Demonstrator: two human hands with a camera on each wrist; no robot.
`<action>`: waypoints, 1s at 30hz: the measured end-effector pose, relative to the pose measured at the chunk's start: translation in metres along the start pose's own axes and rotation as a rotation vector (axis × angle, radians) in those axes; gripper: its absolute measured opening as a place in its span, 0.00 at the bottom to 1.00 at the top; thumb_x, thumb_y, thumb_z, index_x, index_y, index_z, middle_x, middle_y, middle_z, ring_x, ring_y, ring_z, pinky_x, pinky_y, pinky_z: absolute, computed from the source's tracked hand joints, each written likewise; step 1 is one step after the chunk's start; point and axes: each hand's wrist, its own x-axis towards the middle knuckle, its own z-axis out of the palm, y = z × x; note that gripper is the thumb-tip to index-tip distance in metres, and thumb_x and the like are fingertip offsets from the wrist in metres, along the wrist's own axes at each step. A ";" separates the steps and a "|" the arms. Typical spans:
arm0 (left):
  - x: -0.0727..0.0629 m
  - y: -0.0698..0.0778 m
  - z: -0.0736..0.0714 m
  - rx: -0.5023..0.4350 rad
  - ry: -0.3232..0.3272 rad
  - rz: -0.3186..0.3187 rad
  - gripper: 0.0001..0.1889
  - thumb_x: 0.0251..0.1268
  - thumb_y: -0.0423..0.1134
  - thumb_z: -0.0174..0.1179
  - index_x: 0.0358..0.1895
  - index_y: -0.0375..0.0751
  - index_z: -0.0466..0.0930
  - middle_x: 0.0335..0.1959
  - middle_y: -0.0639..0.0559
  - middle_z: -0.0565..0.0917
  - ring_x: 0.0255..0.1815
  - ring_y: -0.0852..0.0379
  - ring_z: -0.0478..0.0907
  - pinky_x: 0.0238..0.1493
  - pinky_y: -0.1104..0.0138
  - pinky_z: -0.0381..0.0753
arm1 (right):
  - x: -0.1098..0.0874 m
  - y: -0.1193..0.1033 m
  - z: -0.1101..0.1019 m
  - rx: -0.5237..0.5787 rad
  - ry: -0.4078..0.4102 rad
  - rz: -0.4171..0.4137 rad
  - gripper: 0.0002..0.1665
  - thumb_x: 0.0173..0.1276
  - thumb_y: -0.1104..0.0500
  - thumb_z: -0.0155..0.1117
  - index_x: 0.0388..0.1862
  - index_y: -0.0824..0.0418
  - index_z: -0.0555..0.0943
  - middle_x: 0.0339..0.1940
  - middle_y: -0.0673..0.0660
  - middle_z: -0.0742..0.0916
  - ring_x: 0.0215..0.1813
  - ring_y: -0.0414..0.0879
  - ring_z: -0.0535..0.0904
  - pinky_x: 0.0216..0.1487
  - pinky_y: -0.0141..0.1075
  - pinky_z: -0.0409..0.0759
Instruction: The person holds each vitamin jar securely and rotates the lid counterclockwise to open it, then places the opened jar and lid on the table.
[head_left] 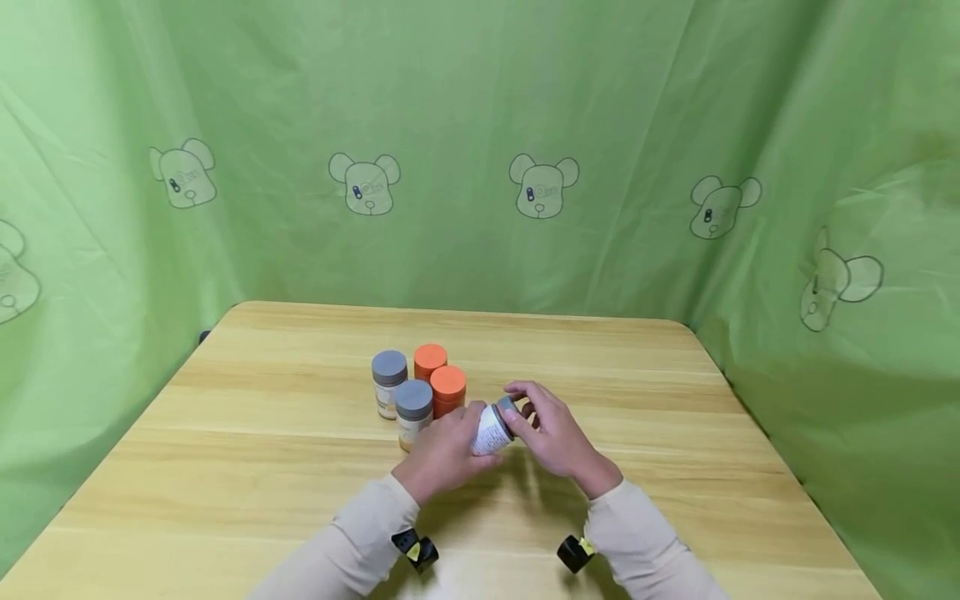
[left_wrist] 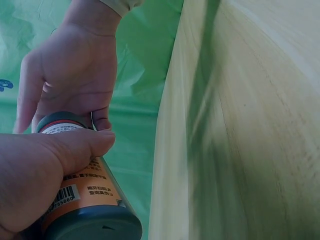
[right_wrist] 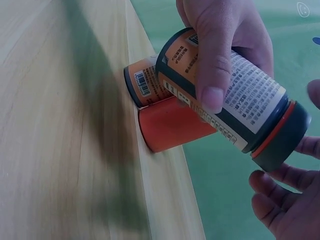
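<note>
My left hand (head_left: pixel 446 450) grips the body of a pill bottle (head_left: pixel 491 432), held tilted above the table with its cap end up and to the right. Its label has orange and white areas with printed text, seen closely in the right wrist view. At the dark grey cap (right_wrist: pixel 286 140), the thumb and fingers of my right hand (head_left: pixel 557 435) are bent around the edge. An orange-red ring (right_wrist: pixel 272 131) shows between cap and body. Left of the hands stand two grey-capped bottles (head_left: pixel 414 402) and two orange bottles (head_left: pixel 448 383), grouped together.
The wooden table (head_left: pixel 600 358) extends around the bottles on all sides. A green curtain (head_left: pixel 450 258) printed with bear heads hangs behind it and along both sides. Black wrist cameras (head_left: pixel 417 552) are strapped at both sleeves.
</note>
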 end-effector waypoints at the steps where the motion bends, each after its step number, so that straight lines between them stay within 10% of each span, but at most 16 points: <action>1: 0.000 0.000 0.000 0.001 -0.003 0.000 0.28 0.54 0.49 0.72 0.52 0.38 0.71 0.34 0.52 0.78 0.29 0.61 0.75 0.28 0.69 0.76 | 0.000 0.000 0.000 -0.001 0.005 0.002 0.19 0.73 0.56 0.54 0.58 0.65 0.73 0.47 0.59 0.81 0.35 0.47 0.76 0.34 0.36 0.76; 12: -0.002 0.002 0.000 0.012 -0.023 -0.009 0.29 0.53 0.50 0.72 0.52 0.38 0.71 0.34 0.52 0.78 0.29 0.60 0.74 0.30 0.68 0.76 | -0.001 0.001 0.005 0.017 -0.012 0.102 0.19 0.73 0.53 0.56 0.57 0.62 0.74 0.46 0.58 0.82 0.29 0.40 0.75 0.28 0.34 0.76; 30: 0.002 -0.001 0.000 0.035 -0.018 -0.005 0.30 0.52 0.50 0.73 0.53 0.38 0.71 0.35 0.51 0.79 0.29 0.60 0.75 0.30 0.68 0.76 | 0.001 -0.001 -0.001 0.031 -0.028 0.020 0.19 0.69 0.62 0.57 0.57 0.65 0.73 0.46 0.57 0.81 0.43 0.49 0.78 0.42 0.42 0.78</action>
